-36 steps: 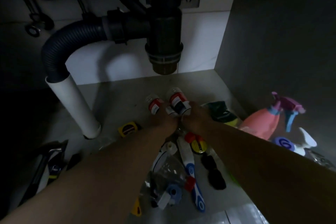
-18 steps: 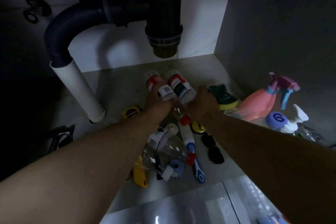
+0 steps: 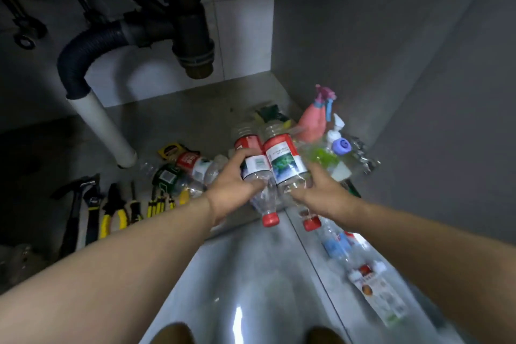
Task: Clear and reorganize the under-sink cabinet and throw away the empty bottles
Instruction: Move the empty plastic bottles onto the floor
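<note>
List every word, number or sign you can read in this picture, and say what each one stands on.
"6" or "G", unclear which: white character on the purple cap.
Left bottle, gripped by the left hand: label print too blurred to read.
Right bottle, gripped by the right hand: label print too small to read.
Lying bottle: white letters on red label, blurred.
Carton: print blurred.

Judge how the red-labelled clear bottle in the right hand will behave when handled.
Probably light: the bottle looks see-through and empty. Its thin plastic may dent under the grip of the right hand. Being round, it would likely roll if laid down.
</note>
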The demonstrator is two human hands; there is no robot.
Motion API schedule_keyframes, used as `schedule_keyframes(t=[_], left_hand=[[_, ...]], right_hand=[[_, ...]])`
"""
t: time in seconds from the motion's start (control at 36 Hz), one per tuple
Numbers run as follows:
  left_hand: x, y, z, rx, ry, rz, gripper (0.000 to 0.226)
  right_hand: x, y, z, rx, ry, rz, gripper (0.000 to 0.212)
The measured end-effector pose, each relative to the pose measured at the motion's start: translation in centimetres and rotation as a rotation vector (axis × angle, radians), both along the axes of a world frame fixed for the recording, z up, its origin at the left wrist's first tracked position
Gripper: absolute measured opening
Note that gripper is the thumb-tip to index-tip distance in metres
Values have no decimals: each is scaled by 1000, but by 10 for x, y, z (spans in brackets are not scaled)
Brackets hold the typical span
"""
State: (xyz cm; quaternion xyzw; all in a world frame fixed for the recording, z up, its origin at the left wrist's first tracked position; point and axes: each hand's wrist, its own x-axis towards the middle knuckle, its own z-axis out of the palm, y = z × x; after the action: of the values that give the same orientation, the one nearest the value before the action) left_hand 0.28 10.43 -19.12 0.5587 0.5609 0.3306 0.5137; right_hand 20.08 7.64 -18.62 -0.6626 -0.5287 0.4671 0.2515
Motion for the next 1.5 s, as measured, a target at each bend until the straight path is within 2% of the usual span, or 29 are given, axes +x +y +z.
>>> schedule_keyframes(t=[0.11, 0.33, 0.42, 0.61, 0.72, 0.92, 1.0, 1.08, 1.17, 1.39, 1.5], left_hand=[[32, -46, 1, -57, -34, -108, 55], [63, -90, -10, -241, -90, -113, 55], [64, -94, -19, -278, -109, -116, 54], [67, -84, -28, -341, -121, -66, 54], [69, -80, -32, -382, -158, -22, 52], [68, -68, -41, -418, -185, 30, 54], [66, -63, -46, -408, -193, 40, 54], [64, -58, -50, -376, -205, 59, 52], [62, -53, -50, -347, -211, 74, 50], [59, -57, -49, -318, -241, 77, 54], [58, -67, -48, -224, -185, 52, 54]], right_hand=[[38, -55, 1, -66, 51, -70, 42], [78, -114, -21, -161, -43, -119, 42], [84, -126, -39, -209, -22, -145, 39], [81, -115, -57, -75, -132, -221, 41], [76, -96, -56, -43, -239, -144, 57], [66, -53, -58, -91, -299, 6, 88], [62, -35, -61, -118, -308, 90, 92], [58, -20, -64, -138, -338, 135, 80], [52, -9, -67, -132, -274, 147, 75], [36, -9, -68, -92, -201, 37, 81], [37, -38, -68, -43, -106, -35, 87]])
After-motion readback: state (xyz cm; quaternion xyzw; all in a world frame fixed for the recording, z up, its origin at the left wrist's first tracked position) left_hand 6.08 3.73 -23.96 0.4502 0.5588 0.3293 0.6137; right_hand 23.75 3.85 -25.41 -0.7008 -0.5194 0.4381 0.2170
